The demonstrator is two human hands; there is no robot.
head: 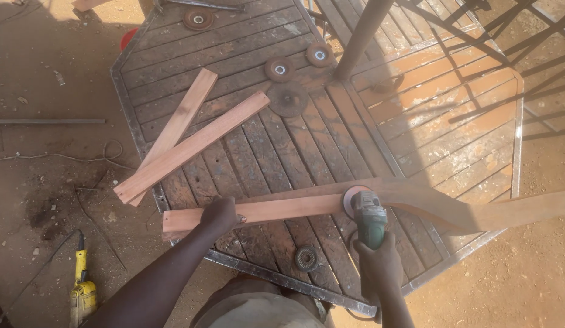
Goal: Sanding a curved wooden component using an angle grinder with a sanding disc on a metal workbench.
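My left hand (220, 214) presses down on a long reddish wooden plank (282, 209) that lies across the near part of a slatted wooden table (264, 140). My right hand (379, 261) grips a green angle grinder (368, 214). Its round sanding disc (350, 197) rests on the plank's top edge, to the right of my left hand. A curved wooden piece (434, 203) overlaps the plank on the right and runs off past the table's edge.
Two more reddish planks (185, 136) lie crossed at the table's left edge, overhanging it. Several grinding discs (286, 98) sit on the table; another disc (306, 258) lies near me. A metal pole (362, 36) rises at the centre. A yellow power tool (82, 291) lies on the dirt ground.
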